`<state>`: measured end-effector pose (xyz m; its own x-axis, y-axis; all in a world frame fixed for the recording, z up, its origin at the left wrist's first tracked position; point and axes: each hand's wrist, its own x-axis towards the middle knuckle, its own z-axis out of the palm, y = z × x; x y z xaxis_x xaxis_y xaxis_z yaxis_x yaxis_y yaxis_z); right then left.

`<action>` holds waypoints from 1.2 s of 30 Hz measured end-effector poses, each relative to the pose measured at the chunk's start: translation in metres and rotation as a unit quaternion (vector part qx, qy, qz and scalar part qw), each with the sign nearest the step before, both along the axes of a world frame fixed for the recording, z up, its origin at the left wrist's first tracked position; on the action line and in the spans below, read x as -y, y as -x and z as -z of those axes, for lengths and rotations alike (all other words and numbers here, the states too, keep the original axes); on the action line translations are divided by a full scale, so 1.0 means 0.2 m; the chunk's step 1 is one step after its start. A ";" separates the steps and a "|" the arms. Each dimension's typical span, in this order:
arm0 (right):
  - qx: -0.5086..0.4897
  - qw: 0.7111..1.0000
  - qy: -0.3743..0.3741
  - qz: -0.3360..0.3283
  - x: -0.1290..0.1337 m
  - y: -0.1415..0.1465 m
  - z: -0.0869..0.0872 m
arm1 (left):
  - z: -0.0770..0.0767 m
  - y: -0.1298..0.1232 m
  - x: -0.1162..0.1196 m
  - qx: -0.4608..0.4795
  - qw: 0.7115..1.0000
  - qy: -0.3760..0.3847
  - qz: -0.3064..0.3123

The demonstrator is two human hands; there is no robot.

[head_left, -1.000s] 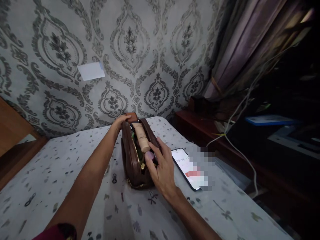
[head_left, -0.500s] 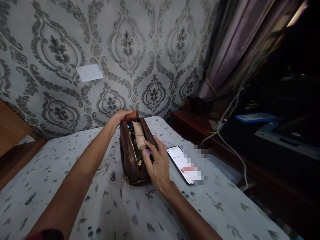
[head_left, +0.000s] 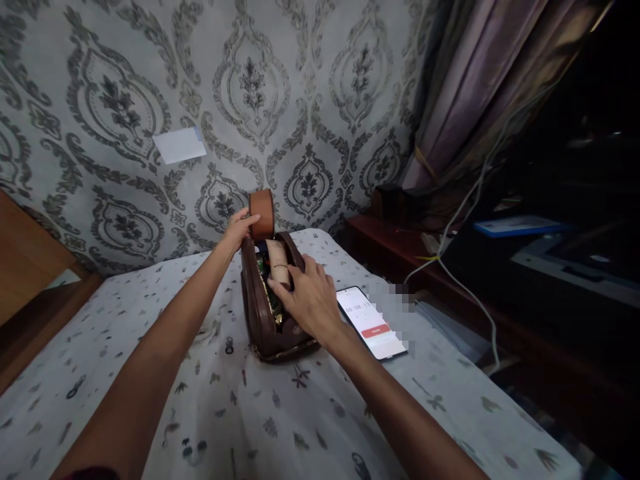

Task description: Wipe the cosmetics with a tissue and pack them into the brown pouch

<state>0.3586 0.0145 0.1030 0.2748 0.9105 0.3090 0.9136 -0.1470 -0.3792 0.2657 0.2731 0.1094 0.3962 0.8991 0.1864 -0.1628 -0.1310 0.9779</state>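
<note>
A dark brown bag (head_left: 257, 320) with its gold zipper open stands on a white patterned sheet. Inside it lies a beige tube (head_left: 278, 257), with other small items in shadow. My left hand (head_left: 240, 230) grips the tan strap (head_left: 262, 215) at the bag's far end, thumb across it. My right hand (head_left: 313, 293) reaches over the bag's right side, its thumb and fingers closed around the lower end of the tube.
A lit phone (head_left: 373, 323) lies right of the bag. A white cable (head_left: 487, 300) hangs by a dark red wooden ledge (head_left: 380, 233) on the right. Patterned wall (head_left: 310, 100) behind; wooden furniture (head_left: 40, 267) at left.
My left hand has raised the tan strap higher above the bag. My right hand has moved forward and its thumb has come onto the tube's lower end.
</note>
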 end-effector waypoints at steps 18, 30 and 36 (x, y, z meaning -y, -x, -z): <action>-0.067 0.979 -0.185 -0.043 -0.08 -0.06 0.19 | -0.08 -0.03 0.13 0.041 0.991 -0.128 -0.027; -0.248 0.929 -0.257 -0.095 -0.05 -0.10 0.22 | -0.12 0.04 0.34 -0.124 0.961 -0.247 0.033; -0.280 0.904 -0.282 -0.158 0.01 -0.08 0.23 | -0.12 0.11 0.47 -0.205 0.918 -0.321 0.111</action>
